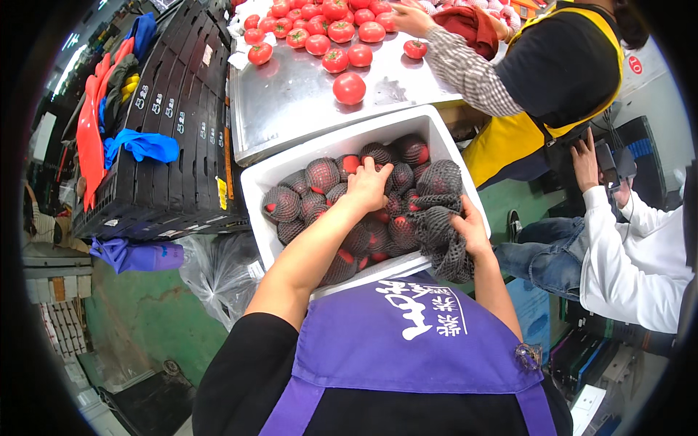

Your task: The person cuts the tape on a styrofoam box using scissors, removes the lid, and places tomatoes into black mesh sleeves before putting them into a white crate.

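Note:
A white foam box [338, 136] stands before me, filled with tomatoes in black foam nets [326, 174]. Reaching into its middle, my left hand [372, 185] has its fingers down on the netted tomatoes; whether it grips one cannot be told. At the box's right side my right hand [470, 226] holds a bunch of black foam nets [448, 245], which hangs over the near right rim. Bare red tomatoes [349, 89] lie on the metal table beyond the box, most of them gathered at its far side.
The metal table [294, 103] adjoins the box's far edge. Stacked black crates [180, 109] stand at left, with gloves [143, 146] on them. A clear plastic bag [221, 272] lies below. A co-worker in a yellow apron [499, 147] reaches over the table; another person [627, 256] is at right.

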`<move>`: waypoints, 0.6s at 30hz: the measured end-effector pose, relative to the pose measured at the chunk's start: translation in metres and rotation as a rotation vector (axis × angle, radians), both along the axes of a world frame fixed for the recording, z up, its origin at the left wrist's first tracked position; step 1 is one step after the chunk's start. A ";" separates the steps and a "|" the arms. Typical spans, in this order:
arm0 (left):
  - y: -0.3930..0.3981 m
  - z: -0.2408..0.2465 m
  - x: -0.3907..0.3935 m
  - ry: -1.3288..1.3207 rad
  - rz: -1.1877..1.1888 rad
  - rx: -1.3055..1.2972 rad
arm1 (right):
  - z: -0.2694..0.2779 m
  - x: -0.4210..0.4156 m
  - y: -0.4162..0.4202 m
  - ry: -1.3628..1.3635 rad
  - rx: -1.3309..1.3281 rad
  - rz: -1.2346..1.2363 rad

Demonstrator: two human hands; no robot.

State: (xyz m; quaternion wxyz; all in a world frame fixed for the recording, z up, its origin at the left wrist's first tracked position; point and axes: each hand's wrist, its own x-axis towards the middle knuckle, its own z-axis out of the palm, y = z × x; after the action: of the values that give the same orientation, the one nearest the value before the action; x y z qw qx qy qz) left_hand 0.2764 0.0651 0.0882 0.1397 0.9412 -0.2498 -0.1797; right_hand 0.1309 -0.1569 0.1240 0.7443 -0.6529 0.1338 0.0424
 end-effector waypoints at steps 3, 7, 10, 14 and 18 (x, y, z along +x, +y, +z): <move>0.005 0.001 0.007 0.002 -0.020 -0.070 | -0.002 0.000 -0.004 -0.046 0.193 -0.062; 0.021 -0.015 0.012 -0.023 -0.008 -0.362 | 0.017 -0.001 0.003 0.031 0.535 -0.137; 0.034 -0.021 0.019 0.038 0.023 -0.516 | 0.031 0.002 0.012 0.258 0.627 -0.180; 0.031 0.001 0.012 -0.051 -0.174 -0.416 | 0.023 0.005 0.012 0.190 0.549 -0.019; 0.037 -0.004 -0.003 -0.208 -0.299 -0.250 | 0.016 0.014 0.015 0.010 -0.333 0.228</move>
State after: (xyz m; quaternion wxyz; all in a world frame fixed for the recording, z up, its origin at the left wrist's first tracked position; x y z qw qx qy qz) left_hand 0.2731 0.1018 0.0846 0.2006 0.8826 -0.4198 -0.0678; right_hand 0.1445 -0.1415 0.1395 0.6156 -0.7778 0.0679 0.1069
